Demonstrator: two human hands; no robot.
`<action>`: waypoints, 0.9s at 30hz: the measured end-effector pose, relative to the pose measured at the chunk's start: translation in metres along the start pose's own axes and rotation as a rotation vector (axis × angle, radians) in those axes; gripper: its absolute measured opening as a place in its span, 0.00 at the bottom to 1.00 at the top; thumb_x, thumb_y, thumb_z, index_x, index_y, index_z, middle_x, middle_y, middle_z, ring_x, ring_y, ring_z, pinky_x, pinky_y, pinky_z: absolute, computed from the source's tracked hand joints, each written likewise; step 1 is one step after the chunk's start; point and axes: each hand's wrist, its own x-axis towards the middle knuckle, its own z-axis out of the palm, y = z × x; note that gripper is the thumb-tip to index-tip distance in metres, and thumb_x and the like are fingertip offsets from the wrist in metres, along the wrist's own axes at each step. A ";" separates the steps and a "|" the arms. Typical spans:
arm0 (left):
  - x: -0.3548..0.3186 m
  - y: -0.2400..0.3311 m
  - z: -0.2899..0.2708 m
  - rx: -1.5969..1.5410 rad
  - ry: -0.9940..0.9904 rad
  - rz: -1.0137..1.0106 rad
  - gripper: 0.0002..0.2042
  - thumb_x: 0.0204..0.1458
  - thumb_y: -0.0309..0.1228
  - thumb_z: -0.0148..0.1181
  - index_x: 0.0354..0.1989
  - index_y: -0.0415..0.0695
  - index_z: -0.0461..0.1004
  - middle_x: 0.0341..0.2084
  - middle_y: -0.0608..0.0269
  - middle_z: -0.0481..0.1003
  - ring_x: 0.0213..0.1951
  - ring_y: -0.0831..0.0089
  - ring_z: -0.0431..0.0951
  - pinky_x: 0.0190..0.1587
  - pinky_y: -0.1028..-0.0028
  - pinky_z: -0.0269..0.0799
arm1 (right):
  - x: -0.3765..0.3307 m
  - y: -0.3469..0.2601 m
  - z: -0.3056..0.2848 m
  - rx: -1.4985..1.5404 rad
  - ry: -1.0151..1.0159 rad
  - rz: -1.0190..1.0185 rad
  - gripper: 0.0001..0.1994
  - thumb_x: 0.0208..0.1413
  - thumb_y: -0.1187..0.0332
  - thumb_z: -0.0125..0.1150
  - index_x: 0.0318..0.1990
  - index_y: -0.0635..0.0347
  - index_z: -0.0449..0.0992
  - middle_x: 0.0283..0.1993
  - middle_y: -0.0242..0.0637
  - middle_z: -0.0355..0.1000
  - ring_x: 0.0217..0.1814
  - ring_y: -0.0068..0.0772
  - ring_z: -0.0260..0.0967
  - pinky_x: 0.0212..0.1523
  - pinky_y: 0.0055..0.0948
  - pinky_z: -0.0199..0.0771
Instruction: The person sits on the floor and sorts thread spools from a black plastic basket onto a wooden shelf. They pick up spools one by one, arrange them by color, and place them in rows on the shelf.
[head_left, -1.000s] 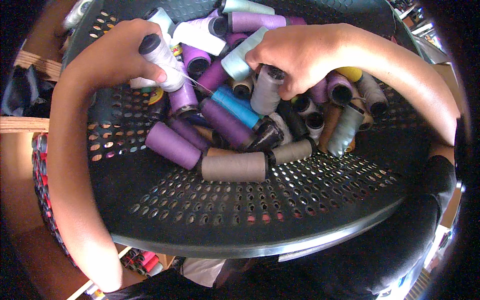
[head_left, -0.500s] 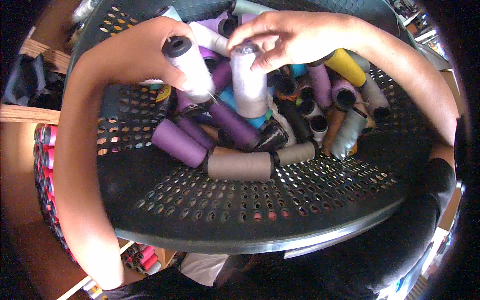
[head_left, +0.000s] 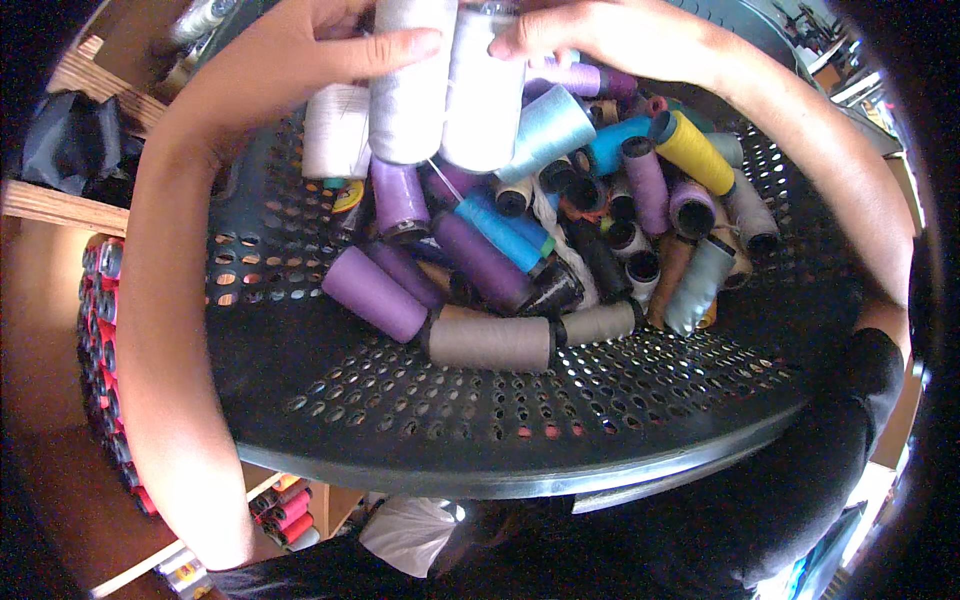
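Drawn together: grey-white thread cylinder gripped by left hand + white cylinder gripped by right hand | perforated basket beneath

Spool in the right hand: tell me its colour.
That spool looks whitish, best seen in the head view.

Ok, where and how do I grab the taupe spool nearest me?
I'd pinch the taupe spool across its middle, from above and the near side: it lies crosswise with that flank uncovered, while a purple spool and another spool crowd its ends.
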 end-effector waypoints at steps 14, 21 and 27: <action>-0.005 0.045 0.020 -0.421 0.459 0.276 0.19 0.63 0.41 0.59 0.55 0.39 0.74 0.47 0.57 0.79 0.49 0.66 0.80 0.56 0.65 0.73 | 0.005 -0.023 -0.006 -0.385 0.480 0.048 0.25 0.58 0.55 0.61 0.53 0.70 0.75 0.48 0.45 0.76 0.52 0.35 0.72 0.54 0.32 0.73; -0.012 0.053 0.026 -0.307 0.693 0.221 0.26 0.67 0.50 0.50 0.59 0.38 0.67 0.45 0.55 0.77 0.47 0.64 0.81 0.56 0.60 0.75 | 0.011 -0.011 -0.008 -0.402 0.533 -0.001 0.26 0.59 0.54 0.59 0.56 0.68 0.72 0.49 0.45 0.76 0.52 0.33 0.73 0.51 0.31 0.75; 0.012 0.037 0.010 -0.465 0.220 0.118 0.28 0.71 0.52 0.39 0.61 0.36 0.61 0.44 0.50 0.74 0.38 0.64 0.80 0.49 0.64 0.81 | 0.001 -0.014 -0.018 -0.089 0.442 -0.016 0.29 0.61 0.52 0.66 0.60 0.66 0.70 0.47 0.38 0.76 0.45 0.26 0.72 0.39 0.23 0.72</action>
